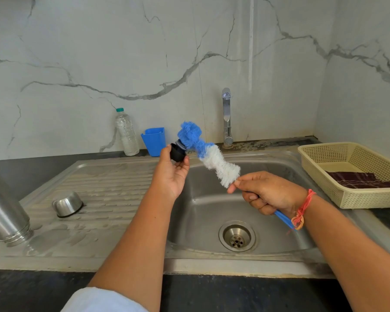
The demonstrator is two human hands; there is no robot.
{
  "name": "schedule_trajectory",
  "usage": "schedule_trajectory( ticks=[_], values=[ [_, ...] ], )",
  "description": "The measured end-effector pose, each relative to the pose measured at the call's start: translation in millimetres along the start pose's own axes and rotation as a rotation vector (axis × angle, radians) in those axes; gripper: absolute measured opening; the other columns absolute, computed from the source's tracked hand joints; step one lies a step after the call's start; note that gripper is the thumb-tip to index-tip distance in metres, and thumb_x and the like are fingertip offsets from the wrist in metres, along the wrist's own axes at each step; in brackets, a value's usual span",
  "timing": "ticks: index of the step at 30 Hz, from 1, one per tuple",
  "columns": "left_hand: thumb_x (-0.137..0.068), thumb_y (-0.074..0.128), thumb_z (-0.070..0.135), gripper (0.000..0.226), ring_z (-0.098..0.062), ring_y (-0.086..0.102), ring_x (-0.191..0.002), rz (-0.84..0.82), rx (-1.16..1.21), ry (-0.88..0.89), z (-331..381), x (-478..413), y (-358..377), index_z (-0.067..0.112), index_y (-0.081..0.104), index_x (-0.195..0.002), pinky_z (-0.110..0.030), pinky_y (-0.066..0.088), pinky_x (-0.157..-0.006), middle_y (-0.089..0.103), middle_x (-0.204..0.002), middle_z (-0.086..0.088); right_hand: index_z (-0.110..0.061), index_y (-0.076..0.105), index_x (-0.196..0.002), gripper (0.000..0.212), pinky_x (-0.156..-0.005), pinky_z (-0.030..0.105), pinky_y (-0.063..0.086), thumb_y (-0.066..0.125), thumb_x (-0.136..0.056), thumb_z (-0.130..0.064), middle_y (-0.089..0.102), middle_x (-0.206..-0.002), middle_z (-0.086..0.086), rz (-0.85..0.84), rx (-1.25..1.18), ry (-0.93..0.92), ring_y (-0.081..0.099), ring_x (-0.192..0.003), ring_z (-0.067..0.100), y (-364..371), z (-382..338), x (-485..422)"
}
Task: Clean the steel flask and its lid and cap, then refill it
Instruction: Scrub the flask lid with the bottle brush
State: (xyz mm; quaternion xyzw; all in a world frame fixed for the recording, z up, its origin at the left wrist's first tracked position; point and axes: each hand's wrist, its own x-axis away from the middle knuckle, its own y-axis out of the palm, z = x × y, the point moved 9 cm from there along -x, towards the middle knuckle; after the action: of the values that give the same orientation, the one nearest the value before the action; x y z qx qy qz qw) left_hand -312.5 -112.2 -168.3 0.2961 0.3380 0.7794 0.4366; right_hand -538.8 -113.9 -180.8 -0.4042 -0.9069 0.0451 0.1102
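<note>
Marble-patterned wall tiles back a steel sink [203, 212]. Over its basin, the left hand [170, 176] pinches the black lid [177, 152] in its fingertips. The right hand [267, 194] is curled around the blue handle of a brush [212, 157], whose blue tip touches the lid. On the drainboard at left, the cap [67, 203] lies mouth down, well apart from the flask [6, 210], also mouth down, at the near left edge.

Bright even daylight, soft shadows, sharp focus, wide-angle bending at the edges.
</note>
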Motion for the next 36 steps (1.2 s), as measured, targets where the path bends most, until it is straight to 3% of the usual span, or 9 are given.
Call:
schedule_trajectory(
  ticks=[3, 6, 12, 17, 20, 23, 28, 33, 36],
  values=[
    [-0.101, 0.066, 0.027, 0.024, -0.020, 0.060, -0.090, 0.010, -0.017, 0.006, 3.4, -2.5, -5.7, 0.007, 0.059, -0.112, -0.023, 0.058, -0.072, 0.059, -0.117, -0.020, -0.010, 0.072, -0.108, 0.029, -0.036, 0.015, 0.020, 0.048, -0.106, -0.027, 0.037, -0.061, -0.003, -0.017, 0.015, 0.010, 0.024, -0.045, 0.007, 3.4, 3.1, 0.3],
    [-0.100, 0.067, 0.027, 0.037, -0.019, 0.060, -0.084, -0.069, -0.147, -0.065, -9.0, 1.2, 2.7, 0.002, 0.059, -0.126, -0.022, 0.060, -0.066, 0.060, -0.113, -0.022, -0.009, 0.071, -0.109, 0.029, -0.036, 0.015, 0.020, 0.048, -0.106, -0.026, 0.036, -0.061, -0.002, 0.012, -0.037, -0.013, 0.023, -0.044, 0.007, 1.6, -1.3, -4.0],
    [-0.101, 0.066, 0.027, 0.024, -0.018, 0.060, -0.088, -0.015, -0.039, 0.025, 3.2, -0.6, 1.0, 0.006, 0.059, -0.109, -0.023, 0.057, -0.073, 0.060, -0.111, -0.018, -0.007, 0.070, -0.111, 0.031, -0.036, 0.015, 0.019, 0.048, -0.106, -0.027, 0.037, -0.060, -0.003, -0.013, -0.003, 0.013, 0.024, -0.044, 0.007, 0.7, 2.7, 1.1],
    [-0.101, 0.065, 0.029, 0.033, -0.019, 0.063, -0.084, -0.127, -0.222, -0.047, -12.7, 6.0, 12.9, 0.002, 0.060, -0.121, -0.022, 0.060, -0.068, 0.064, -0.111, -0.022, -0.009, 0.070, -0.110, 0.028, -0.036, 0.014, 0.019, 0.048, -0.106, -0.025, 0.036, -0.060, -0.002, 0.026, -0.078, -0.014, 0.023, -0.043, 0.007, -1.1, -2.5, -3.4],
    [-0.101, 0.065, 0.028, 0.032, -0.021, 0.064, -0.093, -0.075, -0.090, -0.002, -4.4, 3.0, 11.2, 0.003, 0.059, -0.120, -0.024, 0.061, -0.071, 0.063, -0.122, -0.025, -0.007, 0.070, -0.112, 0.029, -0.036, 0.015, 0.019, 0.047, -0.106, -0.026, 0.037, -0.060, -0.003, 0.004, -0.063, 0.004, 0.023, -0.044, 0.007, -1.6, 0.6, 0.2],
    [-0.102, 0.065, 0.029, 0.026, -0.022, 0.063, -0.093, 0.000, 0.008, 0.034, 4.5, -2.4, 0.1, 0.005, 0.059, -0.111, -0.024, 0.061, -0.073, 0.061, -0.117, -0.022, -0.007, 0.070, -0.111, 0.030, -0.035, 0.015, 0.020, 0.048, -0.106, -0.027, 0.037, -0.060, -0.003, -0.013, -0.017, 0.021, 0.025, -0.043, 0.007, 3.2, 3.4, -1.1],
    [-0.101, 0.066, 0.030, 0.038, -0.022, 0.066, -0.093, -0.108, -0.164, -0.044, -10.7, 2.2, 10.1, 0.001, 0.060, -0.126, -0.025, 0.062, -0.071, 0.065, -0.115, -0.022, -0.010, 0.070, -0.108, 0.027, -0.036, 0.014, 0.019, 0.047, -0.106, -0.025, 0.036, -0.060, -0.003, 0.018, -0.087, -0.011, 0.022, -0.043, 0.006, 4.3, -1.4, -6.8],
    [-0.101, 0.065, 0.033, 0.038, -0.023, 0.066, -0.099, -0.037, -0.021, 0.032, 7.1, -4.1, 2.6, 0.002, 0.060, -0.123, -0.026, 0.062, -0.076, 0.064, -0.119, -0.022, -0.008, 0.069, -0.110, 0.029, -0.036, 0.015, 0.018, 0.047, -0.106, -0.026, 0.037, -0.060, -0.003, -0.011, -0.034, 0.010, 0.023, -0.044, 0.007, 3.9, 3.6, -2.9],
    [-0.102, 0.064, 0.030, 0.031, -0.023, 0.067, -0.101, -0.088, -0.208, -0.007, -1.5, -1.1, 2.0, 0.005, 0.061, -0.120, -0.028, 0.062, -0.080, 0.066, -0.117, -0.021, -0.009, 0.070, -0.108, 0.029, -0.036, 0.016, 0.020, 0.046, -0.107, -0.026, 0.037, -0.060, -0.003, 0.032, -0.018, 0.010, 0.023, -0.045, 0.008, 3.4, 5.7, -8.4]
  ],
)
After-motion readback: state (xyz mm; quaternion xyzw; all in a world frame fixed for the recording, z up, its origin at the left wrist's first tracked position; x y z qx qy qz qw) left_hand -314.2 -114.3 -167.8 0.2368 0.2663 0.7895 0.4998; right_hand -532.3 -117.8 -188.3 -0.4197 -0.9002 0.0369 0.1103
